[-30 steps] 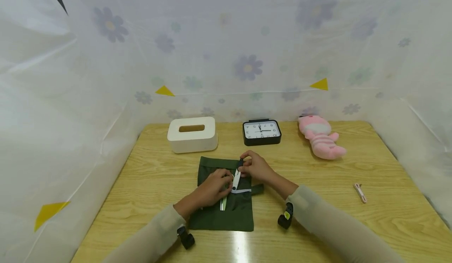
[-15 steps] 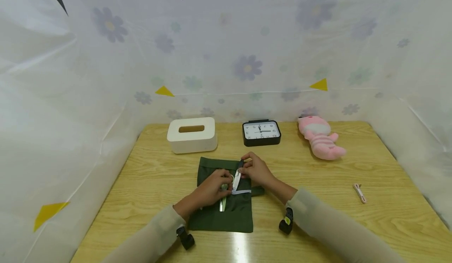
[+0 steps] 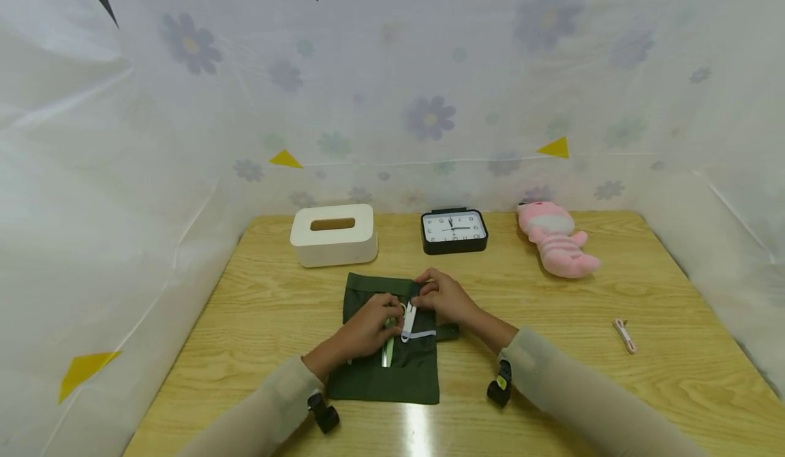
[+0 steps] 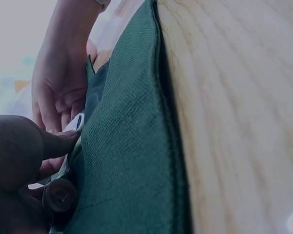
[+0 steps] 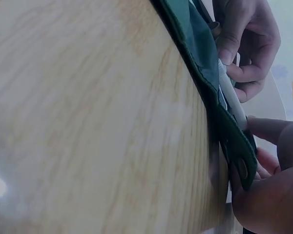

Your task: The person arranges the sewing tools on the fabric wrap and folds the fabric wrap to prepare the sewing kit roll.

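Note:
A dark green fabric tool roll (image 3: 383, 387) lies spread on the table, with a pale elastic band (image 3: 423, 334) across it. My right hand (image 3: 446, 297) pinches a slim white tool (image 3: 409, 319) with a dark upper end; its lower end overlaps the band. In the right wrist view my right fingertip is at one end of this white tool (image 5: 234, 102). My left hand (image 3: 371, 324) has its fingers curled at the band's left part, thumb close to the tool's lower end. Under the left hand a light green tool (image 3: 388, 351) with a silvery tip lies on the roll.
Behind the roll stand a cream tissue box (image 3: 334, 235) and a black-framed clock (image 3: 454, 231). A pink plush toy (image 3: 557, 239) lies at the back right, a small pale bundled cord (image 3: 625, 336) at the right. The roll's snap tab (image 5: 241, 168) sticks out right.
The white tool has slid slightly down toward me, and its lower end now shows past the band. My right hand has moved down a little with it; the left hand has hardly moved.

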Demonstrator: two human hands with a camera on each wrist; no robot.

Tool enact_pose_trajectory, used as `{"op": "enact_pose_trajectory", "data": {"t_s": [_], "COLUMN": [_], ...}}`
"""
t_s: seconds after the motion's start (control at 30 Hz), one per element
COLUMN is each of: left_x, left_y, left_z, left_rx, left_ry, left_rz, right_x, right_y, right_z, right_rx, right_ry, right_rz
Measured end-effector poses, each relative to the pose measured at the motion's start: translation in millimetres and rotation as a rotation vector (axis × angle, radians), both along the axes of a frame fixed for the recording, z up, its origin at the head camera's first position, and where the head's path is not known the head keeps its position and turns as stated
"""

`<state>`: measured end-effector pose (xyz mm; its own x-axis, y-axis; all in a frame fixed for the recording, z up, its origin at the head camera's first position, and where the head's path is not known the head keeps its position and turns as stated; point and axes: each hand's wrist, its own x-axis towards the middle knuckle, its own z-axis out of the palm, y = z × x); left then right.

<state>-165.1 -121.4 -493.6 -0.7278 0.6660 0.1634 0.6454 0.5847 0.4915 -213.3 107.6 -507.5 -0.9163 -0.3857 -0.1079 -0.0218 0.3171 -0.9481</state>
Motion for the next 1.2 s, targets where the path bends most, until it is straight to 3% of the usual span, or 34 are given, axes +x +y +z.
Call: {"op": "enact_pose_trajectory", "data": {"t_s": [0.23, 0.5, 0.67, 0.83, 1.2], "left_x": [-1.4, -3.5, -3.0, -1.9, -1.1], "left_y": [-1.7, -7.8, -9.7, -11.0, -10.1], "left_z": [-1.9, 3.3, 7.8, 8.0, 7.2], "left_rx": [-0.014, -0.029, -0.039, -0.039, -0.025], "left_ry": [-0.008, -0.16, -0.227, -0.244, -0.203], "left_rz": [0.0, -0.026, -0.047, -0.048, -0.056], "right_x": [0.4, 3.4, 4.5, 7.8, 14.9], "right_y": [2, 0, -2, -2, -3], "right_z": [-0.3, 2.0, 4.0, 5.9, 8.5], "right_rx": [0.039, 0.065, 0.119, 0.169, 0.271], "right_ry": [0.07, 0.101, 0.131, 0.174, 0.309], "right_rz": [0.079, 0.152, 0.241, 0.316, 0.441]}}
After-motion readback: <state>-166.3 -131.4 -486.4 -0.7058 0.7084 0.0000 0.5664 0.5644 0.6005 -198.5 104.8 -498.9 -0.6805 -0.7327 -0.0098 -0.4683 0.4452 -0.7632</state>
